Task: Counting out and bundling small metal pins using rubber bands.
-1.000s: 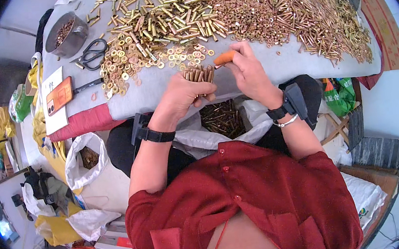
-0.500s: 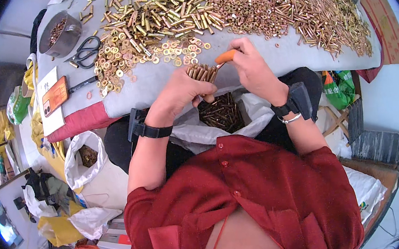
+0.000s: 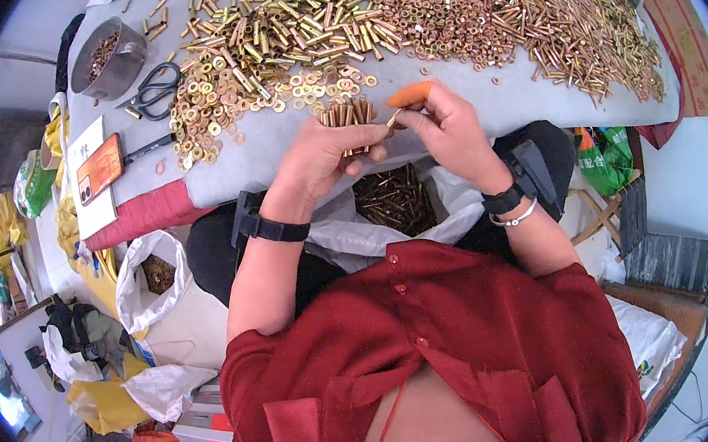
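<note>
My left hand (image 3: 316, 151) is wrapped round an upright bundle of brass-coloured anchor bolts (image 3: 349, 112), their ends poking up above the fingers. Close to its right side, my right hand (image 3: 458, 131) pinches a small brass-coloured metal piece (image 3: 395, 118) between thumb and finger; its exact kind is hard to make out. One finger of that hand wears an orange finger cover (image 3: 410, 94). Both hands are above the table's near edge. Below them, between my legs, an open white sack (image 3: 460, 201) holds many darker bolts (image 3: 395, 198).
Across the grey-covered table (image 3: 268, 139) lie heaps of metal sleeves (image 3: 300, 32), washers (image 3: 204, 107), nuts (image 3: 454, 25) and thin bolts (image 3: 586, 45). At left are a metal pot (image 3: 126, 64), scissors (image 3: 155, 93), an orange phone (image 3: 100, 168) and, lower, another white sack (image 3: 143, 304).
My right hand has turned and come lower, with the small metal piece now showing at its fingertips beside the bundle. The left hand has tilted the bundle more upright.
</note>
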`<action>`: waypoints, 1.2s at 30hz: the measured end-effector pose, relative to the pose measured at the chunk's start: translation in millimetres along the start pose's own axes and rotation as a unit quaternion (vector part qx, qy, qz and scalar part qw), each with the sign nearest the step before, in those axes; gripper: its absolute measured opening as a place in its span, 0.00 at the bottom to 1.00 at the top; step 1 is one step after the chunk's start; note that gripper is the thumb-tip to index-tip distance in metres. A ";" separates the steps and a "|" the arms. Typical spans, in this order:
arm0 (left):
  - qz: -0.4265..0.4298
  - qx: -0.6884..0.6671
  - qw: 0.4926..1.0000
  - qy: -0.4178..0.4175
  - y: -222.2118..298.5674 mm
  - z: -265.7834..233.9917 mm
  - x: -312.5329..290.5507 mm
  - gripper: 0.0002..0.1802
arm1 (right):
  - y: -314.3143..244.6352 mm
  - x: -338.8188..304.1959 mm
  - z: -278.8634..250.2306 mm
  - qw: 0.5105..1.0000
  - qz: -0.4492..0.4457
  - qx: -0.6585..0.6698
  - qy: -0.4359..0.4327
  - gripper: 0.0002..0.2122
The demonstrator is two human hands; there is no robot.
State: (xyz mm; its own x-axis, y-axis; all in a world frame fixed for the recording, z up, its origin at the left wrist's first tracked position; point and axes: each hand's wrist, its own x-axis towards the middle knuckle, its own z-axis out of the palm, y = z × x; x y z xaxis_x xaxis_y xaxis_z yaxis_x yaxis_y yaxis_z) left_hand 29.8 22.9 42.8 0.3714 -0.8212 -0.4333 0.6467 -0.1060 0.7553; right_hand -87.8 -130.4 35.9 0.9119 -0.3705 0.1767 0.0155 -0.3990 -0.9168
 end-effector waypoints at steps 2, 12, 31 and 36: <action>0.000 -0.022 1.000 -0.001 -0.5 -2.4 0.6 0.09 | -0.5 4.1 5.6 0.999 0.022 0.028 0.006 0.10; 0.066 -0.048 0.992 0.096 0.3 -6.6 6.0 0.10 | 30.8 45.0 23.6 0.919 -0.124 -0.360 0.100 0.09; 0.072 -0.020 0.994 0.078 -3.9 6.8 9.8 0.09 | 9.8 7.2 30.9 0.960 -0.175 -0.157 0.149 0.09; 0.082 0.000 0.994 0.072 -6.8 6.0 10.0 0.09 | 11.4 5.6 20.4 0.941 -0.251 -0.189 0.123 0.10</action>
State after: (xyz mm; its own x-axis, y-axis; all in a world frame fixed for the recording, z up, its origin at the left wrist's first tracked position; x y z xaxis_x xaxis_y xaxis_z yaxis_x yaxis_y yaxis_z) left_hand 25.1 12.1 36.3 0.5638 -0.7387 -0.3693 0.5695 0.0238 0.8217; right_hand -74.2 -119.9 19.1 0.7056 -0.2204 0.6735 0.2296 -0.8281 -0.5115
